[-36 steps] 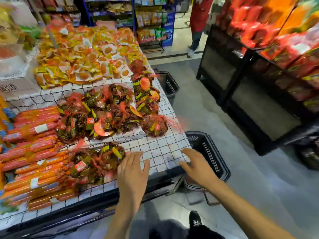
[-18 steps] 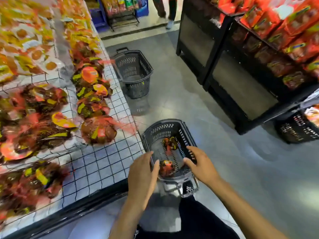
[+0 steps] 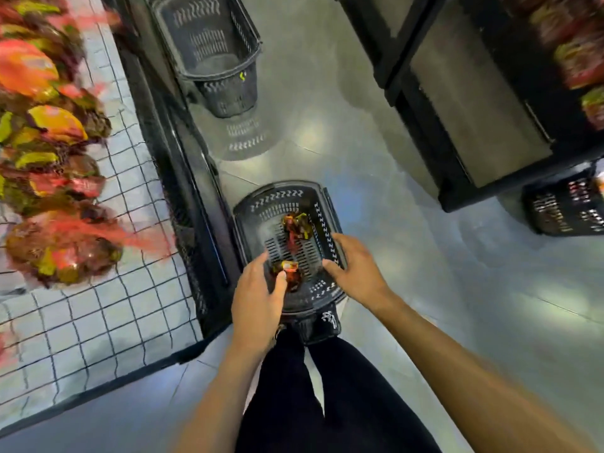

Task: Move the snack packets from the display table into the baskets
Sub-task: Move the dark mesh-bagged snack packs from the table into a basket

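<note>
Now: left hand and right hand loose-open, empty, over near basket; two dropped packets inside. Worktop packets lie far-left on worktop; left hand nearer.

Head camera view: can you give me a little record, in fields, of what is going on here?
Place: beside the display table
Near basket: on the floor, two snack packets inside
Far basket: on the floor, no packets seen inside
Left hand: open above the near basket, thumb beside one packet
Right hand: open at the near basket's right rim
On table: piled packets
</note>
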